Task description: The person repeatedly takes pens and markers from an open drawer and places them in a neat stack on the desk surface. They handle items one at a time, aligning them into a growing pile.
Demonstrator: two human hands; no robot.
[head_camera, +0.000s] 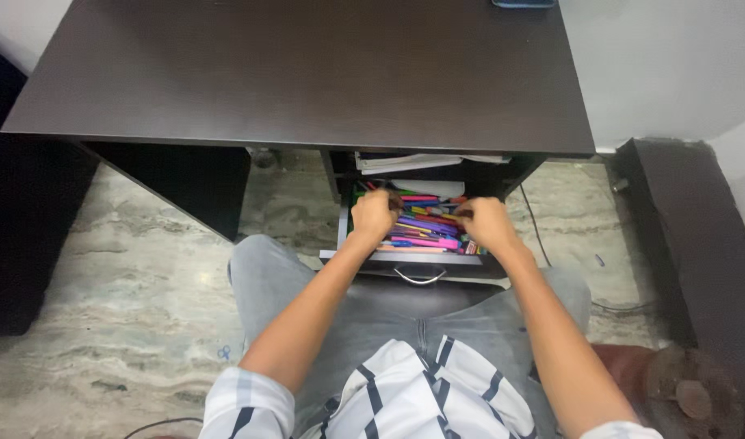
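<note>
Fingers (393, 201) among pens (425, 228), open drawer (413, 258)

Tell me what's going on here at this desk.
A person sits at a dark desk with its drawer pulled open. Both hands are down in the drawer among a heap of colourful pens: the left hand at the left side, the right hand at the right. Whether either hand grips a pen is unclear.
</note>
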